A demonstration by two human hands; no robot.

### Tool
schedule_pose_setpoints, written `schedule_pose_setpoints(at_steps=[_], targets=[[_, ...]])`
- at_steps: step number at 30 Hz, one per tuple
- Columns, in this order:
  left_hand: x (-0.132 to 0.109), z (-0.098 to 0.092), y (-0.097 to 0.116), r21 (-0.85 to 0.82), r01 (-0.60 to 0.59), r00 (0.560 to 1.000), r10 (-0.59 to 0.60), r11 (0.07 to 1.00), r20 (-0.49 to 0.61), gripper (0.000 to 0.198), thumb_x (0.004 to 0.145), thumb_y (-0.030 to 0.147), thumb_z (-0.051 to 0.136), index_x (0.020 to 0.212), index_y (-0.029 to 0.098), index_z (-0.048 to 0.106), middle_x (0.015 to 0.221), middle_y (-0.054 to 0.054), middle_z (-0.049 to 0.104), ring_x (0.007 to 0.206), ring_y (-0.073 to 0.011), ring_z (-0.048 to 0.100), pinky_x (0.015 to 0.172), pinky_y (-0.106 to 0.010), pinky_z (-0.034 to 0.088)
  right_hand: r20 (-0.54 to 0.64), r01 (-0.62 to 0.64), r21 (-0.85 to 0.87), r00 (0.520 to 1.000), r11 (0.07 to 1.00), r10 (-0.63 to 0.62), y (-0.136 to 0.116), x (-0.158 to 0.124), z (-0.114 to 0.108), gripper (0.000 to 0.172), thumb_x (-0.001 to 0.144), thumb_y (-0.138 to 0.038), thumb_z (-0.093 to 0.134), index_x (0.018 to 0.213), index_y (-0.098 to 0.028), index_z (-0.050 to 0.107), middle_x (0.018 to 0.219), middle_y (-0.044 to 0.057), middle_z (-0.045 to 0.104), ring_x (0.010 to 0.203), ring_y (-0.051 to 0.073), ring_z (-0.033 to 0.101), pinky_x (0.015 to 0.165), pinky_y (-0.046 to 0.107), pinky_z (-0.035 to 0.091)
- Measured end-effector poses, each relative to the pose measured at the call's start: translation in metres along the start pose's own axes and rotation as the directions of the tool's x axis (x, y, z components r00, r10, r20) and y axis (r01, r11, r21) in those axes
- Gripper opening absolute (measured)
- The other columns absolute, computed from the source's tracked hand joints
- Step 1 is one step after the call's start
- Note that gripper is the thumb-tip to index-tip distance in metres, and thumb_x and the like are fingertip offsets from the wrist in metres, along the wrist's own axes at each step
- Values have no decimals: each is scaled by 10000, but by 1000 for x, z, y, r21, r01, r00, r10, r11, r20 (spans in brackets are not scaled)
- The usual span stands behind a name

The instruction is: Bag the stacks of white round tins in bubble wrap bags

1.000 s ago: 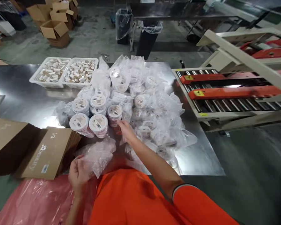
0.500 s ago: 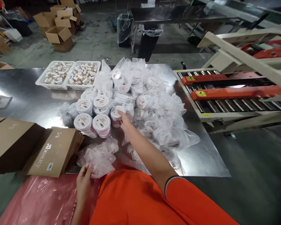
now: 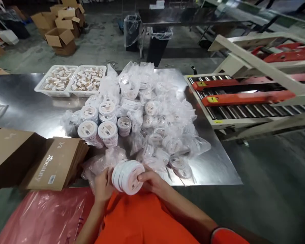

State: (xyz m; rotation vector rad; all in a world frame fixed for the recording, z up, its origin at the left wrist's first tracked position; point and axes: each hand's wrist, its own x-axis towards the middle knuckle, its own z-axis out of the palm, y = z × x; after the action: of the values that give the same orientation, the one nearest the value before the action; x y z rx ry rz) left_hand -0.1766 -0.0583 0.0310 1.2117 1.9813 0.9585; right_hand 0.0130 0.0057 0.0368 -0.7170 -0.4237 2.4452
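At the far left, flattened brown cartons [image 3: 54,164] printed with a beauty logo are sitting at the edge of the stainless-steel worktop [image 3: 208,169], with a pink plastic sheet [image 3: 44,217] lying below them. A crumpled clear plastic bag [image 3: 104,161] is resting just behind the left hand [image 3: 103,184], which is cupping one end of a tilted stack of round white containers [image 3: 128,177], its fingers [image 3: 107,176] curled closed around the rims. The right hand [image 3: 152,181] is bracing the labelled end, with its fingers [image 3: 143,176] lying nearly flat across it. The stack is being held between both hands, clear of the worktop, just above the orange shirt [image 3: 142,217]. Even pressure from both ends is keeping the containers squared and stopping them from fanning apart. Beyond the hands, neat stacks of labelled containers [image 3: 107,134] are standing beside a heap of containers in clear bags [image 3: 162,115], with two white baskets [image 3: 56,81] of small items behind them. A roller conveyor [image 3: 244,108] is running along the right.
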Motion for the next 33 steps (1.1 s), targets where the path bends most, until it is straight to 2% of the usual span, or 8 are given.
schedule_pose_setpoints(at_steps=[4, 10, 16, 20, 22, 27, 30, 33], targets=[[1, 8, 4, -172, 88, 992, -71, 981, 103, 394, 787, 556, 495, 590, 219, 542, 572, -49, 576, 551, -177, 491, 512, -295, 416, -63, 19, 5, 998, 1000, -18, 7, 8, 5, 342, 542, -156, 761, 869, -120, 666, 756, 36, 704, 699, 163, 648, 700, 274, 500], [-3, 0, -5, -181, 172, 985, -169, 968, 30, 468, 810, 580, 467, 533, 203, 462, 496, 10, 469, 483, -128, 431, 467, -251, 350, -294, 198, -124, 929, 972, -227, 4, 4, 4, 454, 548, -158, 796, 970, -193, 630, 841, -11, 701, 764, 150, 632, 714, 264, 498], [-2, -1, 11, -73, 86, 987, -95, 994, -132, 413, 785, 475, 515, 506, 203, 378, 475, 45, 349, 488, -99, 346, 471, -231, 301, -111, 66, -84, 991, 994, -75, 6, -6, 10, 381, 536, -188, 758, 901, -158, 654, 765, 14, 693, 686, 157, 631, 637, 257, 482], [-2, 4, 18, -232, -28, 997, 46, 972, 69, 274, 664, 458, 621, 639, 190, 567, 605, -30, 577, 598, -176, 510, 555, -291, 441, 5, 2, -102, 1000, 995, -2, 12, -7, 15, 388, 531, -205, 743, 904, -139, 657, 793, 41, 697, 734, 172, 642, 666, 262, 476], [-3, 5, 17, -240, -79, 985, 112, 968, 128, 273, 630, 447, 649, 717, 192, 604, 689, -62, 638, 668, -209, 566, 615, -313, 485, -1, -1, -125, 1000, 992, 1, 14, -6, 14, 397, 532, -219, 748, 909, -141, 655, 812, 43, 697, 746, 172, 639, 670, 261, 469], [-9, -3, 1, -105, -40, 997, 47, 994, 64, 344, 862, 410, 413, 606, 201, 507, 514, 2, 508, 504, -145, 486, 483, -257, 384, -147, 77, -240, 982, 968, -115, 11, -4, 5, 387, 568, -299, 754, 912, -168, 631, 807, 29, 676, 732, 174, 610, 692, 293, 473], [-13, -7, -7, 57, -123, 992, 124, 991, -11, 379, 859, 381, 455, 525, 203, 438, 474, 19, 445, 472, -126, 431, 486, -252, 321, -145, 173, -529, 946, 831, -289, 6, -7, 7, 476, 620, -320, 738, 1046, -199, 564, 944, 32, 644, 857, 192, 595, 775, 321, 472], [-15, -4, -6, 257, -262, 956, 287, 930, -64, 368, 890, 320, 439, 543, 200, 457, 522, 1, 507, 505, -135, 479, 518, -259, 333, 70, 236, -883, 921, 407, -384, 2, -14, 19, 534, 675, -250, 685, 1164, -205, 475, 1092, 65, 586, 970, 212, 555, 849, 352, 452]])
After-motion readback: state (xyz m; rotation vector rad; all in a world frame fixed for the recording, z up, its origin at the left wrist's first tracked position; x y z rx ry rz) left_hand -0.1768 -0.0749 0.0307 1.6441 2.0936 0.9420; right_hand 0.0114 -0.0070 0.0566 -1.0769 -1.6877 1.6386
